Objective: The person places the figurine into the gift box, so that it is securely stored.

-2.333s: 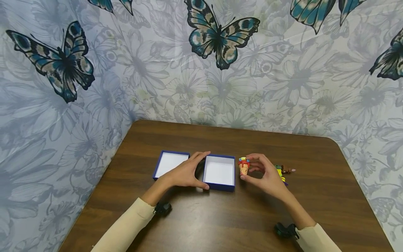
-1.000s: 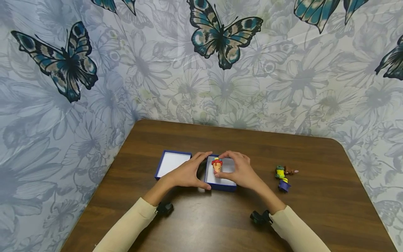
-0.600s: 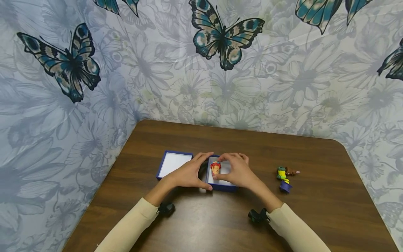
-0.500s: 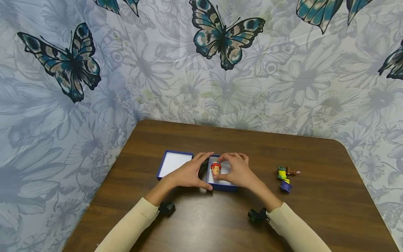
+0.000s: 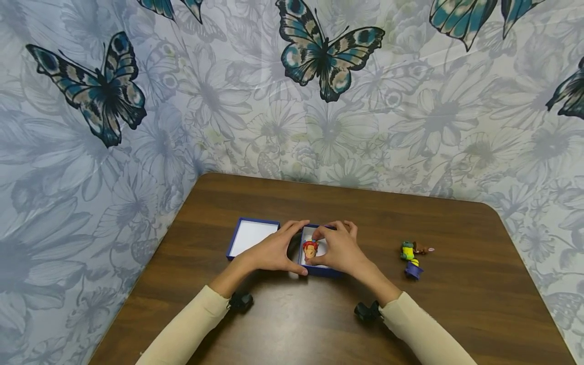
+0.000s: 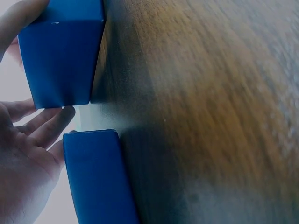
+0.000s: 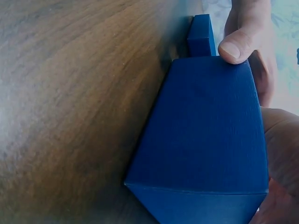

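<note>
In the head view an open blue box (image 5: pixel 320 271) with a white inside stands mid-table. My left hand (image 5: pixel 272 251) grips its left end, thumb on the near wall and fingers toward the far corner. The left wrist view has the fingers reaching between the box (image 6: pixel 60 65) and the lid (image 6: pixel 98 177). Inside the box my right hand (image 5: pixel 342 252) pinches a small figurine (image 5: pixel 311 249) with a red top, between thumb and index finger. Its lower part is low in the box. In the right wrist view the left thumb (image 7: pixel 233 49) presses the wall of the box (image 7: pixel 205 126).
Left of the box lies a shallow blue-rimmed lid (image 5: pixel 253 238), white side up. Toward the right of the wooden table (image 5: pixel 474 294) lie a green-and-yellow figurine (image 5: pixel 407 251), a brown one (image 5: pixel 423 249) and a purple-and-yellow one (image 5: pixel 414 270). Butterfly-print cloth rises behind.
My right hand has carried the red-topped figurine leftward from beside the box into it, then lower and slightly nearer. The left hand has stayed on the box.
</note>
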`<state>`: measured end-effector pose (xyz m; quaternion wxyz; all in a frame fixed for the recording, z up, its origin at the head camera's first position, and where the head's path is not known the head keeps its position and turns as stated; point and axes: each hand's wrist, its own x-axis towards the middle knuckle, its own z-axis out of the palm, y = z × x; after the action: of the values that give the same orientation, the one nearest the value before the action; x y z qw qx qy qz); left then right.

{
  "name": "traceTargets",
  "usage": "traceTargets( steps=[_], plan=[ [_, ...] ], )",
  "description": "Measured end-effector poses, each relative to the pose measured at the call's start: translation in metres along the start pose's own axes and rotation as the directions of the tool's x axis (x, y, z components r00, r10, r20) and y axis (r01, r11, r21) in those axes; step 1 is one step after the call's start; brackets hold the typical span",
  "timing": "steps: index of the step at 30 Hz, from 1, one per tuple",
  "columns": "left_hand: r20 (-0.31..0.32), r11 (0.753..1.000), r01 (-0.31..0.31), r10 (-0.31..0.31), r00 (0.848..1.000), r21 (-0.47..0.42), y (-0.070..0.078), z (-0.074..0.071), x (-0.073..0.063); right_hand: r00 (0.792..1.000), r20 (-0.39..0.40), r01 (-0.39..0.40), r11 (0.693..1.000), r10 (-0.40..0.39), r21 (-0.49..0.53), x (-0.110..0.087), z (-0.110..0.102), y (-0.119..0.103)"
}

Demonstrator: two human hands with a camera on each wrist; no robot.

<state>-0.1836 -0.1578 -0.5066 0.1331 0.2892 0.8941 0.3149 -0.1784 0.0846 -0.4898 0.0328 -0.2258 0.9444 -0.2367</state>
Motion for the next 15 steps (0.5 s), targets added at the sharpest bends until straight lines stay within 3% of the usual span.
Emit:
traceTargets(
  steps=[15],
  plan=[
    [-0.003,1.000,0.001,-0.001,1.000,-0.005,-0.0017,0.0016,-0.0014,0.999,0.017,0.037,0.999,-0.038,0.019,-0.0011,-0.0026,0.0024]
  ],
)
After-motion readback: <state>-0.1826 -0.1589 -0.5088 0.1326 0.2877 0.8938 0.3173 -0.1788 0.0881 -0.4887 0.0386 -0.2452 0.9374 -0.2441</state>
